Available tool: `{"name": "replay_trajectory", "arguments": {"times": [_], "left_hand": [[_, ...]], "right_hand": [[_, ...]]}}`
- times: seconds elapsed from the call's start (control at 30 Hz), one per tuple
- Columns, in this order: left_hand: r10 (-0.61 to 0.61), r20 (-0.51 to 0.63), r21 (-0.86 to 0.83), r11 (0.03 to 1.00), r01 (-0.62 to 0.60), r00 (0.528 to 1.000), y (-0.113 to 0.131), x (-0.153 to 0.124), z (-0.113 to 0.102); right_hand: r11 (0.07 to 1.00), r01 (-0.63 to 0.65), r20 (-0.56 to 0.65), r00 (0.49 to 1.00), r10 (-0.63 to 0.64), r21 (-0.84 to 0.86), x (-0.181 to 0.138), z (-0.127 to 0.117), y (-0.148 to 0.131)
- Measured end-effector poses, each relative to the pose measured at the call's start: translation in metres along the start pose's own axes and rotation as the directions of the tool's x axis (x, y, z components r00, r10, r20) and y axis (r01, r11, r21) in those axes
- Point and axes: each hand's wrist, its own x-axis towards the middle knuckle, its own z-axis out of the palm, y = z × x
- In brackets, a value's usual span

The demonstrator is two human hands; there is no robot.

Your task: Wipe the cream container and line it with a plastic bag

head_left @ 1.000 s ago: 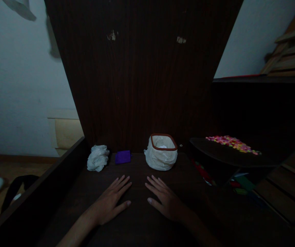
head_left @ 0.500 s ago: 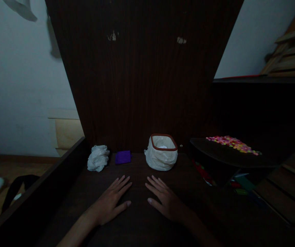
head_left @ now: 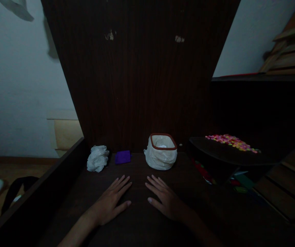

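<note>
My left hand (head_left: 114, 198) lies flat, palm down, on the dark wooden desktop (head_left: 137, 226), fingers outstretched and holding nothing. Opposite it my right hand (head_left: 164, 199) rests the same way, thumb pointing inward. Beyond the left hand are a crumpled white plastic bag (head_left: 98, 158) and a folded purple cloth (head_left: 123, 156). Past the right fingertips stands a small bin (head_left: 161, 158) lined with a white bag, its square rim (head_left: 173, 148) reddish brown. Something white shows inside it, too unclear to name.
A tall dark wooden panel (head_left: 142, 75) rises behind the objects. On the left runs a raised side board (head_left: 47, 185). At right, a rounded shelf (head_left: 219, 151) carries a strip of small pink and yellow pieces (head_left: 232, 141), with red and green items below it in shadow.
The view has shifted very slightly. Both hands and all the objects stay where they were.
</note>
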Motion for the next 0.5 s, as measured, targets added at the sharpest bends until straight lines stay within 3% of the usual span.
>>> {"name": "replay_trajectory", "arguments": {"times": [0.5], "left_hand": [[-0.015,0.005,-0.008,1.0,0.015,1.0,0.0017,0.0007,0.0]], "right_hand": [[0.999,0.027,-0.036,0.999,-0.028,-0.018,-0.0013,0.0057,0.0065]]}}
